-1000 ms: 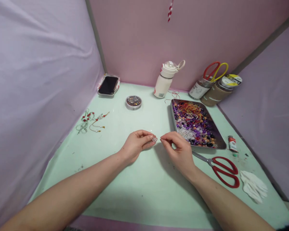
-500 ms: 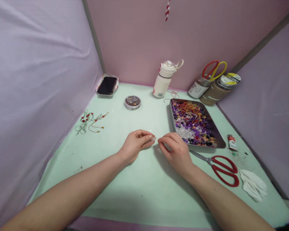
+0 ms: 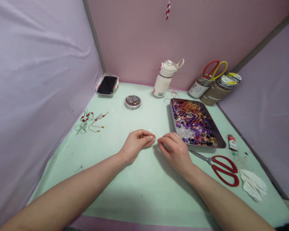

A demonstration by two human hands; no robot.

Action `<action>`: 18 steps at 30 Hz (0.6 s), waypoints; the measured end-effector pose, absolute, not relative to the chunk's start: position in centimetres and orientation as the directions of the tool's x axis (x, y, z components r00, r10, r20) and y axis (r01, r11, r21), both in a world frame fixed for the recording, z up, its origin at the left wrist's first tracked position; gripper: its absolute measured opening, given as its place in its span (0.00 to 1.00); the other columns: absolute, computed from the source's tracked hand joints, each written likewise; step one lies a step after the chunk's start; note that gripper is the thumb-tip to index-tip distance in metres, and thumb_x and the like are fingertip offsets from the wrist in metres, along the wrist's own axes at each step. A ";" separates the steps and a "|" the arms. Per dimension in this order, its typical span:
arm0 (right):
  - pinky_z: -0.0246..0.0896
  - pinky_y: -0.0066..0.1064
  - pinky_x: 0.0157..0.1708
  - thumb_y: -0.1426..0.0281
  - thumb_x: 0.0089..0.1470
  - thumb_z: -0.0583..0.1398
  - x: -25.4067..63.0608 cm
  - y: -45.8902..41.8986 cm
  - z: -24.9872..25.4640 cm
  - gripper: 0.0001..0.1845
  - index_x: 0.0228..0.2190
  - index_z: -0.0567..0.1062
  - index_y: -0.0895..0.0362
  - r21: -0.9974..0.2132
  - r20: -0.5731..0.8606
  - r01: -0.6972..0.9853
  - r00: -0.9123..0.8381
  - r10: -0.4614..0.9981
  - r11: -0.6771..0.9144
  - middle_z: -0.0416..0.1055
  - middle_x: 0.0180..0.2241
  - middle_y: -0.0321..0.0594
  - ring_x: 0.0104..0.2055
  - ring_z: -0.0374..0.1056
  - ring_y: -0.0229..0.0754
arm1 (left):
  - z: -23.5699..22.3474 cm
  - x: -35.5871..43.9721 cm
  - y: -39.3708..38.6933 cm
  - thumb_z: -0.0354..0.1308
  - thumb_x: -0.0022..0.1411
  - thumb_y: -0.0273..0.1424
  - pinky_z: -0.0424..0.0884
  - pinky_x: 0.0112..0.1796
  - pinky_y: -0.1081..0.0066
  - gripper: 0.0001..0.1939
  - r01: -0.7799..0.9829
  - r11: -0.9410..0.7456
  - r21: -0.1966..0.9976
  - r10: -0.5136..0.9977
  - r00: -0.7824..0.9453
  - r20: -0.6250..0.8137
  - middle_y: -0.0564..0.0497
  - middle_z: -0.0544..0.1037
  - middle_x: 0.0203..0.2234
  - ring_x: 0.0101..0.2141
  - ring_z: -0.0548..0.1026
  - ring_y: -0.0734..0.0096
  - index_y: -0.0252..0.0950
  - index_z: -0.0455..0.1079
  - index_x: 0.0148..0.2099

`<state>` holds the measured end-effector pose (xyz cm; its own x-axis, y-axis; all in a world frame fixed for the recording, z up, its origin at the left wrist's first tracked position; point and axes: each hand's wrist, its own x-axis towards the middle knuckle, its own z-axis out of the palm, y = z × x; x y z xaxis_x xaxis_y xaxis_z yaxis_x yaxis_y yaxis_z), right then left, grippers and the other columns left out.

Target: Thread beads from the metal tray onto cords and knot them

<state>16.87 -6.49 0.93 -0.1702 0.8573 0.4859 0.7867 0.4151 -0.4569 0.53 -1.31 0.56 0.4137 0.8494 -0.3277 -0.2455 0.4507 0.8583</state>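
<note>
A small cluster of clear beads (image 3: 153, 139) shows at the fingertips of my left hand (image 3: 136, 144), pinched between thumb and fingers. My right hand (image 3: 174, 150) is just to the right of it, thumb and forefinger pressed together close to the beads. Whatever those right fingers pinch is too small to make out. Behind and to the right of my right hand lies a metal tray (image 3: 219, 141) holding purple, black, clear and orange beads with tangled red and yellow thread.
Red-handled scissors (image 3: 225, 170), a white glove (image 3: 252, 184) and a lighter (image 3: 232, 142) lie on the right. Farther back stand a white bottle (image 3: 163, 80), jars (image 3: 218, 91), a round case (image 3: 132, 101) and a phone (image 3: 107, 85). Beaded cords (image 3: 91, 120) lie on the left.
Both hands stay nearly in place. The clear beads at my left fingertips look very slightly turned; otherwise the scene is the same.
</note>
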 end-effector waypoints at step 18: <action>0.60 0.34 0.35 0.74 0.60 0.55 17.0 -6.5 1.0 0.07 0.31 0.73 0.56 -0.403 0.474 0.800 -0.232 0.849 0.444 0.71 0.32 0.42 0.36 0.64 0.43 | 1.3 0.5 -1.6 0.62 0.49 0.26 0.71 0.43 0.66 0.05 0.122 0.122 0.985 0.917 0.366 -0.159 0.51 0.79 0.31 0.35 0.76 0.68 0.36 0.74 0.33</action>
<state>17.03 -6.50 0.97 -0.2318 0.8493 0.4743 0.8004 0.4436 -0.4032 0.52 -1.61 1.26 0.3655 0.9172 -0.1587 0.1224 0.1216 0.9850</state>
